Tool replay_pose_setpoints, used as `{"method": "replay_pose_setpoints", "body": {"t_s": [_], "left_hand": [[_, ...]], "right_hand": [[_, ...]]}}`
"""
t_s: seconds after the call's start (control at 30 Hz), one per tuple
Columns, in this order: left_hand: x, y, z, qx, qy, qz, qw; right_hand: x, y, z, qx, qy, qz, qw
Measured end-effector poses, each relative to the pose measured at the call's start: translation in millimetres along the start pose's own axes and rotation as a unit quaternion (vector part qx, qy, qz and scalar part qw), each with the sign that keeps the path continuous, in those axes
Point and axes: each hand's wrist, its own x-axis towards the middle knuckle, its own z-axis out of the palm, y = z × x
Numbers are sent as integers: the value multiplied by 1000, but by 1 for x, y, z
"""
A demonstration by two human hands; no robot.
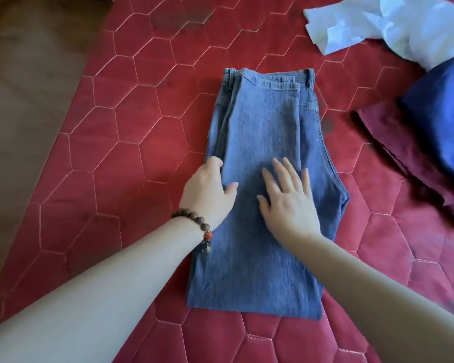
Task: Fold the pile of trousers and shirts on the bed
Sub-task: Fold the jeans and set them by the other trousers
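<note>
- The place was a home, most likely a bedroom.
- A red quilted cover (131, 132) stitched in pale hexagons spread over a broad, soft surface, as a bed or mattress would carry.
- Along the left edge ran a plain brown floor (24, 87), set lower than the quilted surface.
- Household laundry lay about: a pair of blue jeans (262, 142) folded lengthwise in the middle, a crumpled white garment (393, 24) at the far right, and a dark blue cloth (443, 121) resting on a maroon one (404, 158).
- Bare forearms reached in, the left wrist wearing a wooden bead bracelet (194, 222), everyday dress rather than work gear.
</note>
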Motion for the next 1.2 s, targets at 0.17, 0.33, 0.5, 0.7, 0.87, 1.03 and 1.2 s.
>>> {"method": "replay_pose_setpoints", "body": {"t_s": [0.17,0.33,0.5,0.7,0.87,1.03,1.2], "left_hand": [[-44,-15,6,-19,-48,-65,997],[-92,-31,10,-12,-26,-97,995],[-128,-44,9,-32,-27,-136,990],[-153,-50,7,-107,-32,-185,976],[-192,-56,11,-102,-45,-218,970],[-229,-45,7,-21,90,-72,993],[-219,-24,38,156,-32,235,959]], "right_hand": [[-55,-4,19,-41,-42,-8,998],[-109,-9,17,-16,-37,10,999],[-145,-12,14,39,11,46,998],[-161,-27,1,188,48,268,944],[-192,-27,3,232,-2,308,923],[-219,-35,-3,78,52,214,972],[-195,-53,7,58,-24,-58,996]]}}
